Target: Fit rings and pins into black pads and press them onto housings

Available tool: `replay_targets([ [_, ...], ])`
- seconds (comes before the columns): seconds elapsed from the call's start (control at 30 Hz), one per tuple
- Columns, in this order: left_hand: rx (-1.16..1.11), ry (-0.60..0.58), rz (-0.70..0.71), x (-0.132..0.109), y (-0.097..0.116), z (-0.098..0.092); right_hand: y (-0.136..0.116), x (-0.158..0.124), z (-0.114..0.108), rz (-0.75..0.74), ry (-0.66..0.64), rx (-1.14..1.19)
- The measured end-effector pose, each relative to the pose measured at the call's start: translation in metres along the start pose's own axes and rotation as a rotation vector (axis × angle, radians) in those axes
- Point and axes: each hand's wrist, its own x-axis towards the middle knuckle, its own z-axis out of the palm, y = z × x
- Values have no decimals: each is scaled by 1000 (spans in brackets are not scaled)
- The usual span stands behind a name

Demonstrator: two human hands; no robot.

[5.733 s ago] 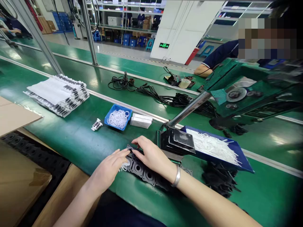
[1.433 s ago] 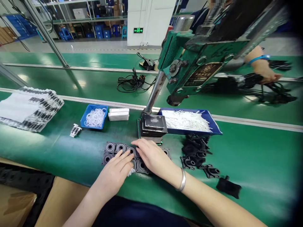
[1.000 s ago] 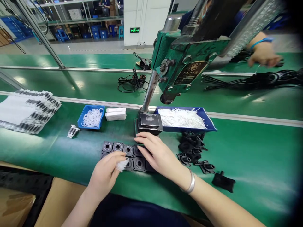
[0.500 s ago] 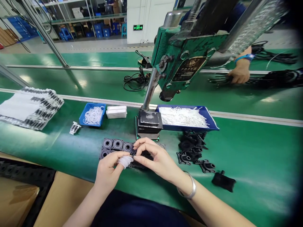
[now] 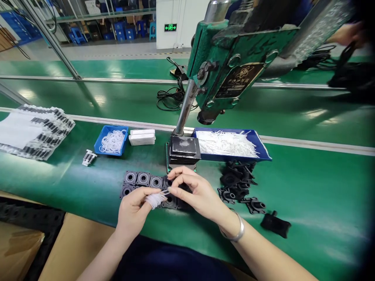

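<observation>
My left hand is closed around a bunch of white rubber rings. Thumb and forefinger of my right hand pinch one ring at the bunch's right side and draw it out a little. Under and behind both hands lie rows of square black plastic parts with round holes; several of them bear a pale ring around the hole. My right hand covers some of these parts. A blue tray of loose white rings stands farther back on the left.
A green press with a metal base block rises behind my hands. Beside it stands a blue bin of white strips. Black plastic parts are heaped at right; foam sheets lie left. Another person's hand shows at upper right.
My right hand now pulls a ring slightly out from the bunch, where before its fingers were at the bunch's edge. The other person's hand and the black cables have moved up and right.
</observation>
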Motion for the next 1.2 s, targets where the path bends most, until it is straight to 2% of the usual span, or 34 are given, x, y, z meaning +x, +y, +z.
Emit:
replay_targets([
  [0.1, 119, 47, 67, 3, 0, -5, 7, 1, -3, -13, 62, -189],
  [0.17, 296, 48, 234, 6, -2, -8, 12, 1, -3, -27, 70, -321],
  [0.3, 565, -81, 655, 14, -5, -5, 19, 3, 1, -39, 64, -493],
  [0.37, 651, -162, 768, 18, -4, 1, 20, 4, 4, -45, 65, -548],
  [0.43, 729, -210, 813, 20, -3, 7, 20, 4, 6, -49, 67, -581],
  [0.57, 817, -253, 826, 21, -1, 12, 21, 0, 4, -107, 83, -622],
  [0.77, 880, -317, 839, 21, -2, 10, 26, -17, 0, -266, -24, -807],
  [0.97, 848, -331, 809, 21, -1, 12, 24, -23, -3, -343, 16, -823],
  [1.07, 724, -234, 738, 20, 5, 9, 18, -23, -10, -340, 70, -754],
  [1.13, 600, -134, 635, 19, 11, 8, 11, -24, -15, -290, 146, -642],
  [1.2, 503, -61, 526, 19, 16, 8, 3, -25, -17, -225, 147, -477],
])
